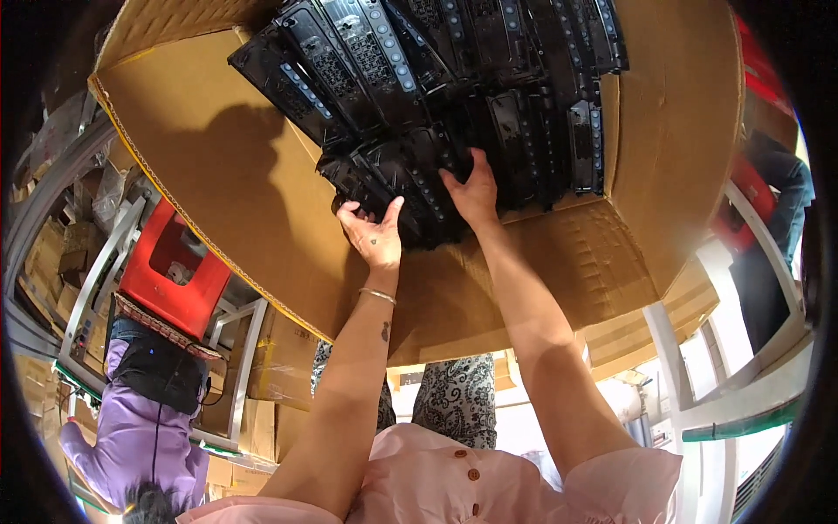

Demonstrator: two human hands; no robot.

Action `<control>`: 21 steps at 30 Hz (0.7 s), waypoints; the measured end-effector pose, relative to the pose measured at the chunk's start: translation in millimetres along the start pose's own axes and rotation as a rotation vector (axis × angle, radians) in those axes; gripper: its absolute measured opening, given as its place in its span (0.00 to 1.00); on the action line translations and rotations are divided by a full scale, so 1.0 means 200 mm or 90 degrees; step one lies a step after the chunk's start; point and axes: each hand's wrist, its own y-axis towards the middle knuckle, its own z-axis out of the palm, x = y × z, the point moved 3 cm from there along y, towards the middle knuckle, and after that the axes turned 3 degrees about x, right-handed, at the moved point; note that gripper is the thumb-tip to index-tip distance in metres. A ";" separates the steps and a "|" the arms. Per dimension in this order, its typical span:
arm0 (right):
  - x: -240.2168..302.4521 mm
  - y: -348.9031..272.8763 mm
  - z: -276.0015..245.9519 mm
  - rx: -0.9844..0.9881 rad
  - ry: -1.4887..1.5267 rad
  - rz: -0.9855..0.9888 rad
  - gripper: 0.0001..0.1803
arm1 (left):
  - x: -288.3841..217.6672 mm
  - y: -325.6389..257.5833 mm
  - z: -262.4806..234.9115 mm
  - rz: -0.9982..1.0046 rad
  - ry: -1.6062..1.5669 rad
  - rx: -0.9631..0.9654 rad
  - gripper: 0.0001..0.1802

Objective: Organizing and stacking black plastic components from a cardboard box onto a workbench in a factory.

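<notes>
Both hands in the cardboard box (pixel 218 166): left hand (pixel 374 234) pinching a black plastic part (pixel 371 179), right hand (pixel 474 194) spread flat on the stacked black parts (pixel 454 61), red stool (pixel 170 262) alongside.

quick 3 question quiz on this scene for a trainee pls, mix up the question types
1. True or false: both hands reach into the cardboard box.
2. Multiple choice: the box holds mostly A) black plastic parts B) glass bottles C) folded cloth.
3. Short answer: what is on the wrist of the left hand?

Key
1. True: the left hand and right hand both touch the stacked parts.
2. A: black plastic parts with rows of small holes fill it.
3. A thin bracelet.
</notes>
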 end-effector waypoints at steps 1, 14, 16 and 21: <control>-0.01 0.01 -0.01 0.000 0.000 -0.002 0.35 | 0.00 -0.02 0.00 0.008 0.009 -0.027 0.34; -0.01 0.03 -0.06 0.276 0.039 0.031 0.49 | 0.13 0.10 0.08 -0.295 -0.378 0.107 0.59; -0.07 0.07 -0.08 0.291 0.032 0.052 0.49 | 0.10 0.11 0.10 -0.302 -0.351 0.130 0.59; -0.04 0.12 -0.06 0.466 0.146 0.131 0.46 | 0.20 0.13 0.06 -0.215 -0.197 0.156 0.57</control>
